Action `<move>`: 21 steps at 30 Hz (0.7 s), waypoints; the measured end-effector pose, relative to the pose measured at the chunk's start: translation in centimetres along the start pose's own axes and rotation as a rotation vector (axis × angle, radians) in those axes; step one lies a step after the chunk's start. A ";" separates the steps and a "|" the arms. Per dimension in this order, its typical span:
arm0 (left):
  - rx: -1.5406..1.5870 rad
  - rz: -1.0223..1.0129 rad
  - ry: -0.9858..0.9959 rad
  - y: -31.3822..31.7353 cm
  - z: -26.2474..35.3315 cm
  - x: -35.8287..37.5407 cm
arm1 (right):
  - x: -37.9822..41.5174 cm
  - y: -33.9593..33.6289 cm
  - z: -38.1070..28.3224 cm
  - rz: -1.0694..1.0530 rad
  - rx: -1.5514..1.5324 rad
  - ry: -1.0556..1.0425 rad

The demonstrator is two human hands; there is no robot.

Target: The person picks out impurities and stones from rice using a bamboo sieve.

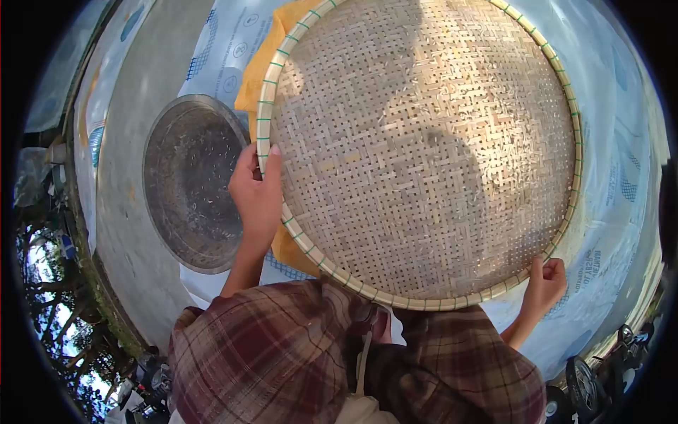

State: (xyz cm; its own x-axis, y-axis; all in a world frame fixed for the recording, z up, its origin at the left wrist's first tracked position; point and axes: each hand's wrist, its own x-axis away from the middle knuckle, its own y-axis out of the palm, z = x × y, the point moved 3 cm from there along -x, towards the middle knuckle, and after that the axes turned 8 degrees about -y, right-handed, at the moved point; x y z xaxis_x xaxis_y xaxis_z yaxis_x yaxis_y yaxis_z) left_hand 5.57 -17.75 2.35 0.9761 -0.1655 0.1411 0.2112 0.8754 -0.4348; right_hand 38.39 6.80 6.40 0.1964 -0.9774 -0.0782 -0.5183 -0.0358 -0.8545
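Item: round woven tray (395,212), held over the knees (261,339), between the L and R edges of the sheet (600,212). Near edge overlaps the plaid cloth in view; whether it rests there or hangs clear, cannot tell.

Handling (est.): light for its width. Rim (265,116) bound w/ green ties, prob. stiff; weave thinner, prob. some flex under a point load. Dry look, so slip risk low. Strips could crack if pressed mid-span. Rec. hold: rim only, both sides, thumb above & fingers below; keep off the weave.

L hand (258,194): clamped on rim at tray's L edge, thumb over the inner side, fingers outside/behind. Forearm rises from beside the L knee, wrist approx. straight.

R hand (545,286): clamped on rim at tray's near-R edge, fingers curled, thumb toward the weave. Forearm emerges past the R knee, angled up & outward. Grip sits nearer the body than L, so support is uneven side to side.

Adj.: metal basin (157,180) at sheet's L edge, just beside L hand; yellow cloth (293,256) partly under tray's L edge in view.
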 end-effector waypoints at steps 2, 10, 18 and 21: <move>-0.062 0.054 -0.031 -2.4 -0.4 -1.9 | 1.9 2.3 -2.9 -0.066 -0.035 -0.111; -0.015 -0.015 -0.031 0.0 -0.9 -0.2 | -0.7 0.6 -0.5 0.054 0.088 -0.070; -0.697 0.131 0.096 -3.1 -2.6 -1.8 | 3.3 5.0 -0.7 -0.123 0.013 -0.084; -0.700 0.201 0.251 -2.6 -3.1 -1.9 | 2.6 5.3 -0.7 -0.123 0.012 -0.138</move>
State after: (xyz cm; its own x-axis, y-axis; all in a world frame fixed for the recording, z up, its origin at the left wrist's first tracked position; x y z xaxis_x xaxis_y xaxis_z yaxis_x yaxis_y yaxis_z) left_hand 3.29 -21.14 0.48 0.9640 -0.2046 -0.1700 -0.0698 0.4221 -0.9038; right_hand 35.58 3.93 1.98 0.3708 -0.9278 -0.0420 -0.4735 -0.1500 -0.8679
